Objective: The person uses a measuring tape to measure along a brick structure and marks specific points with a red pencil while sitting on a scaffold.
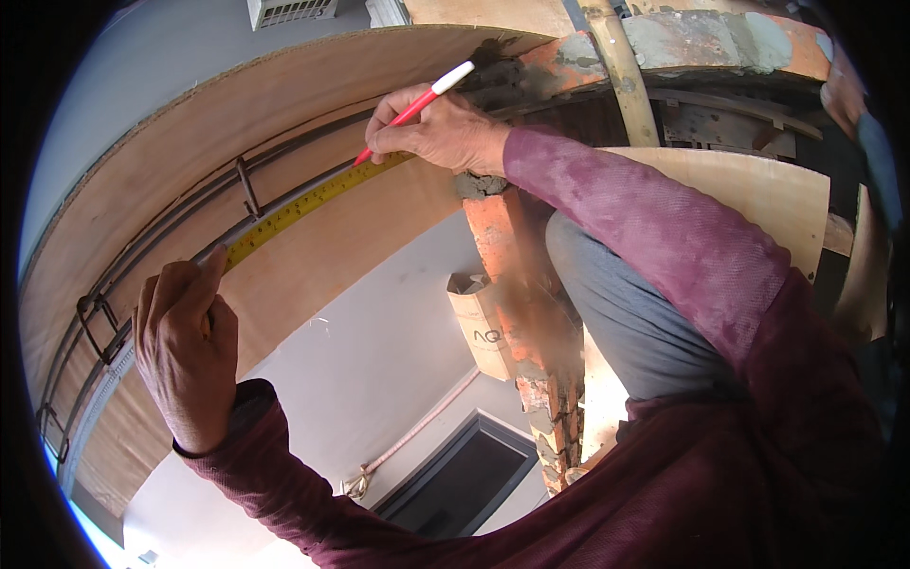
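My right hand [441, 133] grips a red pen [417, 108] with a white end, its tip at the edge of a yellow tape measure [303, 204]. The tape runs along the inside of a curved plywood trough [303, 284] beside bent steel rebar [245, 180]. My left hand [185, 351] holds the tape's lower-left end, with fingers curled round it; what is inside them is mostly hidden. My right forearm crosses over a brick column [488, 232] with mortar on top and my grey-trousered knee.
A bamboo pole [616, 66] crosses a mortar-smeared brick ledge [720, 43]. Plywood [787, 199] lies at right, near another person's hand [839, 95] and blue sleeve at the rim. Below are a paper bag [474, 308], a pale pipe [422, 422] and a dark framed opening [464, 479].
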Available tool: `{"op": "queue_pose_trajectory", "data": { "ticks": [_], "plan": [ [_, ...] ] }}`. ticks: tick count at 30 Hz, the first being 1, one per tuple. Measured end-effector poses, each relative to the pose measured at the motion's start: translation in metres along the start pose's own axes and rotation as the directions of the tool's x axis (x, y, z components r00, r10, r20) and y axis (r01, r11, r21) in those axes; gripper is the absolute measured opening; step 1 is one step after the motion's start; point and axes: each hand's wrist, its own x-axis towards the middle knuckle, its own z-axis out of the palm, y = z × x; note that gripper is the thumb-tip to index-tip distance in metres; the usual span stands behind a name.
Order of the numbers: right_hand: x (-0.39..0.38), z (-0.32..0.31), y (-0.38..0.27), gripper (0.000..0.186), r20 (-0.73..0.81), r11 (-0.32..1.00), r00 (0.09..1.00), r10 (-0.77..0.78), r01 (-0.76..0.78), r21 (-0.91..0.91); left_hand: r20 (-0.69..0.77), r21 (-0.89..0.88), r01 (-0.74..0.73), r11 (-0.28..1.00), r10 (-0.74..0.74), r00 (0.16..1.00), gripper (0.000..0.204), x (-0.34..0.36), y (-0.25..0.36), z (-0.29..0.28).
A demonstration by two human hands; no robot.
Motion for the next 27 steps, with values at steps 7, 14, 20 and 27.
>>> {"op": "queue_pose_trajectory", "data": {
  "ticks": [7, 14, 20, 27],
  "plan": [
    [0.0014, -0.0002, 0.0037, 0.015, 0.021, 1.000, 1.000, -0.022, 0.022, 0.021, 0.014, -0.012, 0.005, 1.000, -0.005, 1.000, 0.037, -0.0004, 0.0007, -0.0009],
    [0.0004, -0.0014, 0.0033, 0.014, 0.023, 1.000, 1.000, 0.002, -0.003, 0.015, 0.025, -0.035, -0.022, 0.999, 0.023, 0.999, 0.035, 0.0010, -0.0011, -0.0042],
    [0.0002, 0.0002, 0.0050, 0.013, 0.018, 0.991, 1.000, 0.017, -0.019, 0.130, 0.045, -0.047, -0.005, 0.999, 0.007, 0.999, 0.035, 0.0009, -0.0011, -0.0057],
    [0.0001, -0.0009, 0.0065, 0.013, 0.000, 0.999, 1.000, 0.017, -0.017, 0.051, 0.033, -0.051, -0.006, 0.999, 0.008, 0.999, 0.035, 0.0011, -0.0009, -0.0039]
  ]
}}
